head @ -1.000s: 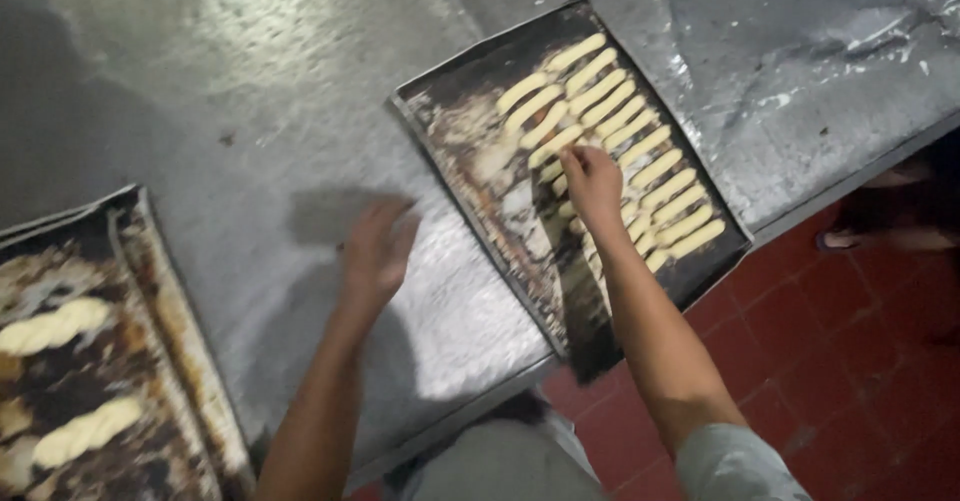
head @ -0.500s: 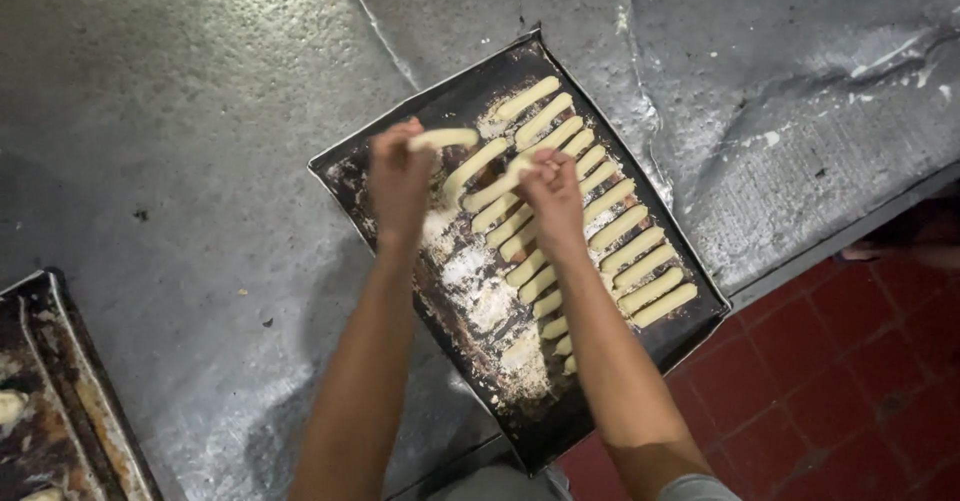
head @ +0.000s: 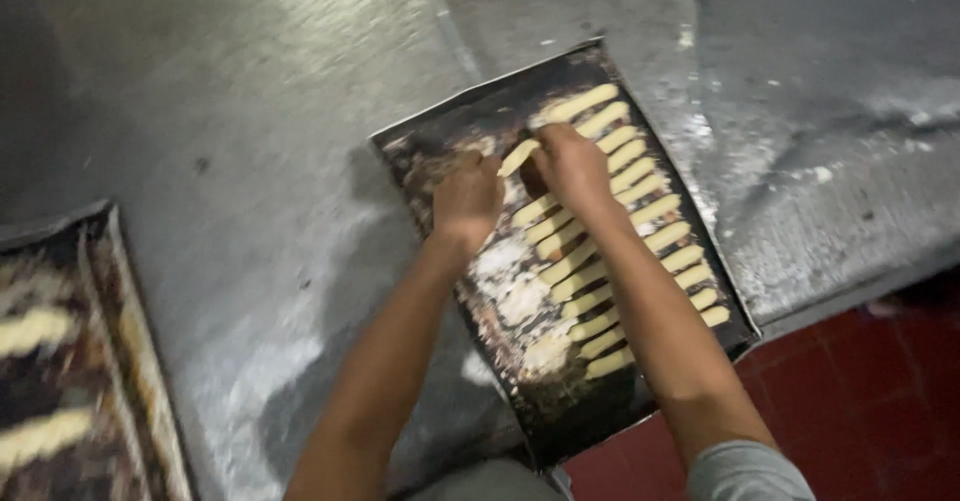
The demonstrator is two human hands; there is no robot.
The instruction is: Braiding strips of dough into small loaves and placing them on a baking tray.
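Two hands on dark floured metal baking tray (head: 440, 141): my left hand (head: 466, 199) and right hand (head: 570, 164) both pinch one pale dough stick (head: 518, 157). Second tray (head: 130, 361) lies left on grey steel bench (head: 250, 111).

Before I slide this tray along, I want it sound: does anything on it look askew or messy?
Yes. The dark baking tray sits crooked on the metal table, its near corner jutting past the edge. White flour patches lie loose beside the dough sticks. One stick between both hands sits out of line.
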